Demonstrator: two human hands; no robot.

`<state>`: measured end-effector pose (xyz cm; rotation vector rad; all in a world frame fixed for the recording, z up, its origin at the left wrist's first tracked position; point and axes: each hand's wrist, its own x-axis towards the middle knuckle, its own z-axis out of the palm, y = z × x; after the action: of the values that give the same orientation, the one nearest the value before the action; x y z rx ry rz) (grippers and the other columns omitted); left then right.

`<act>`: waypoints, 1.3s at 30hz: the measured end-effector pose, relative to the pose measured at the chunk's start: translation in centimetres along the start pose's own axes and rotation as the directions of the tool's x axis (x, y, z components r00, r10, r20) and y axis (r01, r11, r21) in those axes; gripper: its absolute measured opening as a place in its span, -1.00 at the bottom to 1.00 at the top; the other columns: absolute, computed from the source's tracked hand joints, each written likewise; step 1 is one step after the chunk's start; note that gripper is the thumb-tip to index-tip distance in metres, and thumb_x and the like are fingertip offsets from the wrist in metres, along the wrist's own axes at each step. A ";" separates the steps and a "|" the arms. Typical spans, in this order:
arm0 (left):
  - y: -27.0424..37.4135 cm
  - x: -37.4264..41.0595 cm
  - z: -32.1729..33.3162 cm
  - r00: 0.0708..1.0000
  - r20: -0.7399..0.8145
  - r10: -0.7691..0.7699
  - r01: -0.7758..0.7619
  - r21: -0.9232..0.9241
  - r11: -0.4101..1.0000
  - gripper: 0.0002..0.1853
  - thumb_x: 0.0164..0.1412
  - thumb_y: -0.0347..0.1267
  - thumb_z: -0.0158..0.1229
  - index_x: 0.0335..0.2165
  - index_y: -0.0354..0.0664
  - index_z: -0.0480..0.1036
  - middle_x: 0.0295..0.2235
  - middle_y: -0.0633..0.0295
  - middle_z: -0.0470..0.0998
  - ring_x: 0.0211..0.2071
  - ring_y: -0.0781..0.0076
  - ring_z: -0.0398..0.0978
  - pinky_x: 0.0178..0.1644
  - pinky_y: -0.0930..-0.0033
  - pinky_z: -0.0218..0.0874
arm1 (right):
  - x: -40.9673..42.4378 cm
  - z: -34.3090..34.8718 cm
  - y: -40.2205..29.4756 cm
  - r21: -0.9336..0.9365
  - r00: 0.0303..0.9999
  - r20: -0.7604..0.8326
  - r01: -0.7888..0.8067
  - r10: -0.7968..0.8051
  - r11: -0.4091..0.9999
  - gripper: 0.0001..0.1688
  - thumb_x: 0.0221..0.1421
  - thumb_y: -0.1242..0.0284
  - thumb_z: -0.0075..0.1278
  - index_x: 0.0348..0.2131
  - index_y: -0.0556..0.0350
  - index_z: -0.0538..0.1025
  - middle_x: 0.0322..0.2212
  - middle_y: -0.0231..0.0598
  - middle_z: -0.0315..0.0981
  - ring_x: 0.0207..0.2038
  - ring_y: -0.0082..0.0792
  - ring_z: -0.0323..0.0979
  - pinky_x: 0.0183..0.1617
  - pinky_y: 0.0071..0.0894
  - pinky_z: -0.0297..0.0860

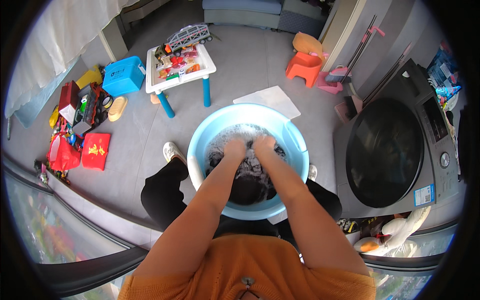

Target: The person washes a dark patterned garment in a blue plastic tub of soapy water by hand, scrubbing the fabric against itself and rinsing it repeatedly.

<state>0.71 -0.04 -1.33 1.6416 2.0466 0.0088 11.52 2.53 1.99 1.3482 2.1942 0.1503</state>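
A light blue plastic basin (pixel 202 127) stands on the floor between my legs. Dark wet cloth (pixel 247 187) lies in it, in foamy water, with white suds (pixel 245 130) thickest towards the far side. My left hand (pixel 235 148) and my right hand (pixel 263 145) are close together at the middle of the basin, down in the suds against the cloth. A bit of dark cloth shows between them. Foam and the backs of the hands hide my fingers, so their grip is not visible.
A grey front-loading washing machine (pixel 341 180) stands close on the right. Ahead are a small white table (pixel 150 84) bearing toys, a white floor board (pixel 268 99) and an orange child's chair (pixel 305 69). A blue box (pixel 123 77) and scattered toys line the left.
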 end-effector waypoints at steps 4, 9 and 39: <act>0.9 -1.1 -0.8 0.980 -0.138 0.144 -0.113 0.209 0.971 -0.61 0.12 -0.29 -0.18 -0.07 -0.10 0.33 0.03 0.05 0.25 0.07 0.07 0.16 0.08 -0.02 -0.04 | 1.8 1.7 0.0 0.076 0.999 0.015 -0.041 0.040 0.996 -0.65 0.04 0.41 -0.19 -0.16 0.02 0.47 -0.23 -0.26 0.45 -0.13 -0.33 0.40 -0.16 -0.34 0.31; -2.2 3.3 -2.1 0.988 0.078 0.133 -0.107 -0.279 0.954 -0.68 0.06 -0.25 -0.13 -0.24 -0.13 0.39 0.03 -0.03 0.20 0.06 0.09 0.12 -0.04 -0.05 0.07 | 1.1 1.3 0.4 0.530 0.979 -0.192 0.040 0.074 0.847 -0.73 -0.05 0.50 -0.16 -0.30 0.11 0.49 -0.26 -0.10 0.44 -0.15 -0.17 0.39 -0.10 -0.20 0.31; 2.7 -3.9 -1.4 0.943 0.091 0.321 0.295 -0.675 -0.677 -0.75 0.12 -0.20 -0.03 -0.43 -0.15 0.40 -0.46 0.20 0.45 -0.47 0.38 0.38 -0.36 0.31 0.23 | -10.2 -4.9 -2.1 0.845 0.736 -0.524 0.511 0.428 0.155 -0.50 -0.20 0.32 0.14 -0.30 0.36 0.41 -0.35 0.04 0.38 -0.23 -0.11 0.37 -0.10 -0.28 0.25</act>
<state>3.14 -2.48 2.23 0.0006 0.4738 1.2870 10.80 -6.26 9.37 2.1075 3.1339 -1.4361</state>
